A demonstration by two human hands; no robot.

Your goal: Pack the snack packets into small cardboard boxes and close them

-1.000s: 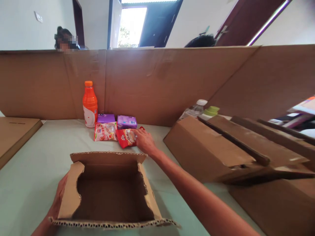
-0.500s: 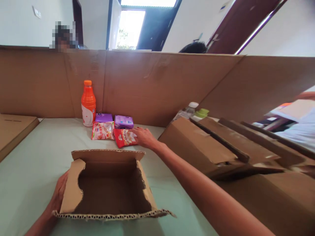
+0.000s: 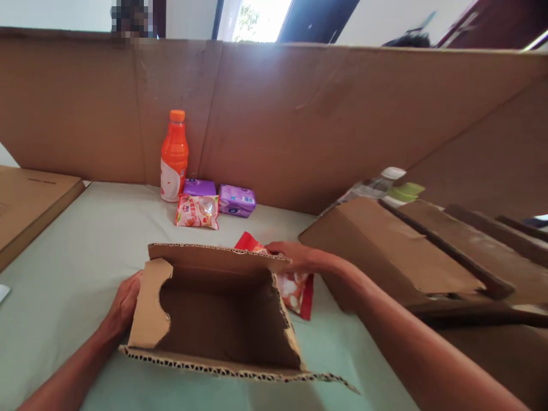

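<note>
One red packet [image 3: 298,295] hangs at the far right corner of the open box [image 3: 148,311], half outside it and just above the table [image 3: 85,240]. The right hand [image 3: 299,260] has it, fingers closed tight over its top edge at the box's rim. The left hand [image 3: 124,302] lies against the outside of the box's left wall. Its fingers are partly hidden by the torn flap, so I cannot tell whether they grip or only press. To my eye the work goes best with the box braced like this and the packet lifted clear of the ragged rim, since the foil could snag there. Beyond the box, toward the cardboard wall [image 3: 299,114], I count one orange bottle [image 3: 174,157], two purple packs [image 3: 200,187] and one pink packet [image 3: 197,211]. To the right of the box lies one big carton [image 3: 385,251], with one clear bottle [image 3: 377,184] and one green-capped bottle [image 3: 405,192] behind it. Well to the left of the box lies one flat cardboard sheet [image 3: 25,200].
</note>
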